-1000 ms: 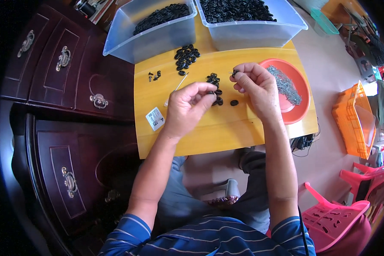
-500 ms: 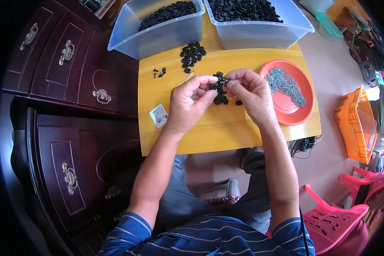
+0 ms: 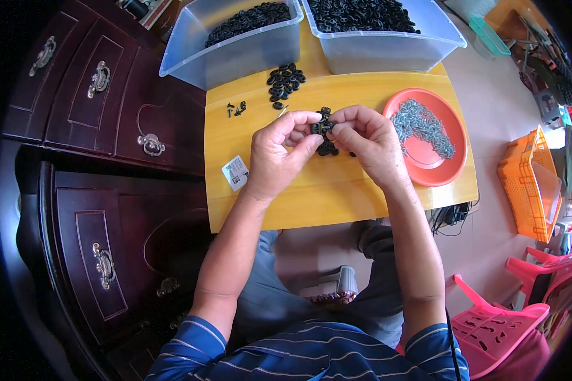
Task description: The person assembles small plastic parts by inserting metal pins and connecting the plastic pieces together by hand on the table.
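The left hand (image 3: 278,151) and right hand (image 3: 374,145) pinch small black plastic parts (image 3: 316,127) close together above the yellow wooden table (image 3: 337,200); steady, level fingertips should help alignment

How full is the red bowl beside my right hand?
Partly full: small silvery metal pieces lie across the middle and far side of the red bowl, while its near side shows bare bottom.

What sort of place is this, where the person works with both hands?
Probably a room in a home, used as a small work corner: it has a dark reddish-brown wooden cabinet with ornate metal handles, and a yellow wooden table bearing two translucent plastic bins of small black parts.
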Motion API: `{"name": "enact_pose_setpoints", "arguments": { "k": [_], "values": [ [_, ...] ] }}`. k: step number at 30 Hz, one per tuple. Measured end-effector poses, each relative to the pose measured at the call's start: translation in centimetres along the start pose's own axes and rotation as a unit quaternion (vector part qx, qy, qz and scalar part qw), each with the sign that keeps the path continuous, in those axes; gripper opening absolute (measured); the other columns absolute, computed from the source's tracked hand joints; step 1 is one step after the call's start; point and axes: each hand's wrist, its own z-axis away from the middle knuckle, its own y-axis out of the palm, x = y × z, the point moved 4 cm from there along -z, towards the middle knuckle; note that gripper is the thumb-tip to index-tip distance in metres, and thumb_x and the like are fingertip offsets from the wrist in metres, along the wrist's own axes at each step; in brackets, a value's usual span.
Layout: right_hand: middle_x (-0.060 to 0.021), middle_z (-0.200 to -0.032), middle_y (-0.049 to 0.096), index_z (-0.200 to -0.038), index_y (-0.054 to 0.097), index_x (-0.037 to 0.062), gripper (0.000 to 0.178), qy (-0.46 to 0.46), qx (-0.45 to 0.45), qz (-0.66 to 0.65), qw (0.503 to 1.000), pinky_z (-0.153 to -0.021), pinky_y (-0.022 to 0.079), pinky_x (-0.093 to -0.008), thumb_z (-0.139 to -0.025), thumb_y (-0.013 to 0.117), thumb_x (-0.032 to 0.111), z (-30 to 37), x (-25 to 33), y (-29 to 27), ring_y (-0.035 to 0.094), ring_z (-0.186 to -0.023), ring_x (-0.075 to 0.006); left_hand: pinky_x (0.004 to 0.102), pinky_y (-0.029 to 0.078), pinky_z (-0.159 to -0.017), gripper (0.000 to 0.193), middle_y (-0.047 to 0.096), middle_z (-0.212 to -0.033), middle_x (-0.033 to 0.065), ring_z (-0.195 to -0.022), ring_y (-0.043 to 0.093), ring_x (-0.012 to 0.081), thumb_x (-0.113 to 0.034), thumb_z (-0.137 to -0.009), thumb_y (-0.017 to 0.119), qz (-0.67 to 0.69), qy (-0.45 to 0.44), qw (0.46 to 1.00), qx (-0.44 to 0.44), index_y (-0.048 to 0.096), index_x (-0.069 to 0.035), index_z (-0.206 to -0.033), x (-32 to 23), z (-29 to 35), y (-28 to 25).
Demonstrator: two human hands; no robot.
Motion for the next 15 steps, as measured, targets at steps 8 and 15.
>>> {"name": "enact_pose_setpoints", "arguments": {
  "k": [8,15],
  "values": [
    [-0.0043,-0.092,0.071,-0.111,0.066,-0.0022,0.018,0.007,0.012,-0.001,1.0,-0.077,0.054,-0.0251,-0.095,0.066,0.006,0.05,-0.01,0.34,0.066,-0.082,-0.009,0.019,0.051,-0.075,0.033,0.067,-0.093,-0.0018,-0.081,0.061,0.0036,0.006,-0.087,0.073,-0.014,-0.017,1.0,0.02,0.068,-0.002,-0.119,0.03,0.18,0.08],
    [-0.0034,-0.092,0.07,-0.109,0.067,-0.0025,0.016,0.017,0.022,-0.013,1.0,-0.075,0.054,-0.0247,-0.096,0.065,0.007,0.17,0.23,0.52,0.065,-0.081,-0.0087,0.0196,0.05,-0.074,0.032,0.066,-0.092,-0.0022,-0.08,0.06,0.004,0.006,-0.086,0.074,-0.017,-0.012,0.999,0.03,0.071,-0.002,-0.117,0.01,0.07,0.17]
  ]
}}
